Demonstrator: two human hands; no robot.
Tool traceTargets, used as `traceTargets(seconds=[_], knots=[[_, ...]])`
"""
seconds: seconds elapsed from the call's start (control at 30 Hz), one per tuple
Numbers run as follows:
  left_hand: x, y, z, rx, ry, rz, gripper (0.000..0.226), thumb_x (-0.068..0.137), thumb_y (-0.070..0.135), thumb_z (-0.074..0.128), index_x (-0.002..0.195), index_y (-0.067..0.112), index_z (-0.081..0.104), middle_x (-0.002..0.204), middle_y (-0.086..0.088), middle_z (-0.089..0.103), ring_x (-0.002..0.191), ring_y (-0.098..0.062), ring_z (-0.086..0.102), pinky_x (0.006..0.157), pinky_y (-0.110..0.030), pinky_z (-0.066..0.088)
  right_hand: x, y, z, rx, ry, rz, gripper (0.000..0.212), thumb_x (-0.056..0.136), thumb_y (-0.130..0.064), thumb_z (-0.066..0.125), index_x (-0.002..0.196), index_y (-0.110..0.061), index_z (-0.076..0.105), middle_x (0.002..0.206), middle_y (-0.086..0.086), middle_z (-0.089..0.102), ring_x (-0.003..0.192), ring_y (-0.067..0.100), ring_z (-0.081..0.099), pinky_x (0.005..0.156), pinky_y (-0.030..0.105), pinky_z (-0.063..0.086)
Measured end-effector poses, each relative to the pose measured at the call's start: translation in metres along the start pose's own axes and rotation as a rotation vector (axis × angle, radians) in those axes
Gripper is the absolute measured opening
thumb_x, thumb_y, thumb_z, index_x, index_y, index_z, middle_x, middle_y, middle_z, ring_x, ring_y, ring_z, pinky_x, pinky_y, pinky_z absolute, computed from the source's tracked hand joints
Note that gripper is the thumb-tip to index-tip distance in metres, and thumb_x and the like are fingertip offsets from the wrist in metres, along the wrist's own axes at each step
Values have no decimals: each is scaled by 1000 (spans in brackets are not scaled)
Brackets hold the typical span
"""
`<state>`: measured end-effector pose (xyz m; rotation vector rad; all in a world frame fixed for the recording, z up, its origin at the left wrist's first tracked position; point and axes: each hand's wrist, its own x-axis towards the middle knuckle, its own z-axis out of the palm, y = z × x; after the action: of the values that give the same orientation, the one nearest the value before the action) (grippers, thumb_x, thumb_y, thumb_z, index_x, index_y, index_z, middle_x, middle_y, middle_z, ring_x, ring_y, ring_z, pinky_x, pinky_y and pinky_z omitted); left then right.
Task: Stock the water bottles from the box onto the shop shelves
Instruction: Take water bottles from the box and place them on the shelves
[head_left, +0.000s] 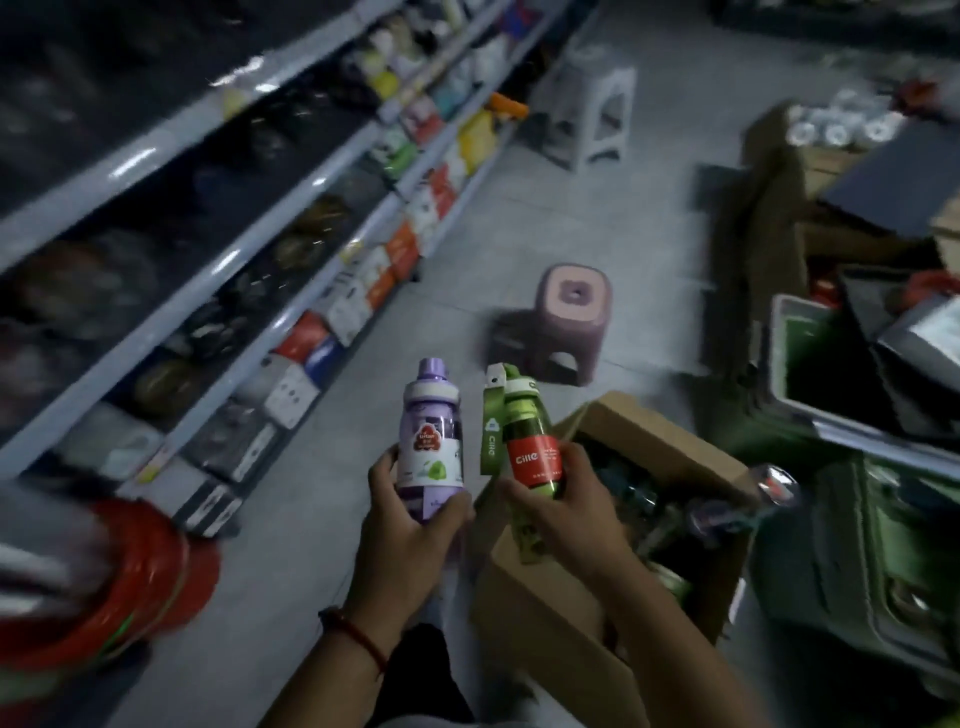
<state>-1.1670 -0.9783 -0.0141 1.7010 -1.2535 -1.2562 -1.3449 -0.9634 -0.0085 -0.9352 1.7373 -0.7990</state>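
My left hand (410, 525) grips a purple water bottle (430, 426) by its lower part and holds it upright over the floor. My right hand (563, 499) grips a green water bottle (530, 441) with a red label and a hanging green strap. Both bottles are side by side just left of an open cardboard box (566, 597), which holds several more bottles. The shop shelves (218, 260) run along the left, packed with boxed goods and dark items.
A pink plastic stool (558, 322) stands on the floor ahead, with a white stool (597, 109) farther back. Red hoops (124, 571) lie at the lower left. Green crates (852, 545) and stacked cartons (779, 208) crowd the right side.
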Motion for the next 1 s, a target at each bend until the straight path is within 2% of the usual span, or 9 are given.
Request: traceTargets(seconds=[0.07,0.17,0.3,0.43,0.6,0.67,0.77,0.9,1.0], knots=[[-23,-12,-31,-70,124,-20,82,80,26,84,146,31,35,118,7,62,93,-7,66,67,-23,56,-10,-11,23,-17,-112,-41,62,86,-46,80,133,-30,43,111,-4,63,92,16,68,79,38,63],[-63,-28,-85,-142,321,-33,81,70,38,84,140,34,42,115,8,68,90,-6,71,68,-22,57,-36,-32,67,-75,-274,-125,56,90,-44,78,132,-30,45,111,-3,64,89,12,67,69,24,54],[-125,-43,-156,-230,578,-35,65,82,17,84,132,33,46,96,16,72,75,3,69,57,-11,51,-86,-59,143,-109,-449,-271,51,85,-42,83,124,-32,53,106,-10,68,86,6,67,65,19,51],[-189,-72,-231,-320,773,-46,62,83,20,83,133,35,48,102,10,74,84,-6,72,64,-20,54,-153,-82,222,-122,-654,-396,39,86,-39,84,116,-32,60,97,-8,73,78,3,71,63,16,53],[-266,-104,-344,-406,952,9,66,72,27,88,125,41,50,106,7,73,90,-12,70,73,-24,55,-250,-111,332,-84,-829,-516,51,82,-40,87,126,-32,62,100,-17,76,86,-2,72,67,13,53],[-298,-118,-395,-350,1016,43,64,81,17,83,130,38,47,115,6,70,99,-12,70,77,-24,54,-292,-125,378,-72,-889,-542,59,81,-41,88,132,-33,60,111,-13,76,92,1,74,80,28,61],[-346,-139,-474,-309,1077,115,61,84,5,80,132,27,48,116,0,71,100,-15,71,75,-23,56,-356,-147,445,-50,-944,-600,40,81,-33,89,112,-40,65,102,-12,77,89,8,75,88,44,62],[-408,-149,-573,-267,1138,216,62,85,7,78,131,34,47,109,25,69,99,4,67,78,-11,51,-441,-175,519,6,-978,-693,39,81,-33,88,115,-34,68,100,-13,78,90,9,75,86,37,60],[-444,-157,-637,-306,1146,258,64,86,12,78,138,31,47,117,16,70,103,-2,68,83,-18,55,-490,-195,566,40,-981,-740,41,80,-34,88,116,-31,68,99,-10,77,87,6,74,76,28,56]])
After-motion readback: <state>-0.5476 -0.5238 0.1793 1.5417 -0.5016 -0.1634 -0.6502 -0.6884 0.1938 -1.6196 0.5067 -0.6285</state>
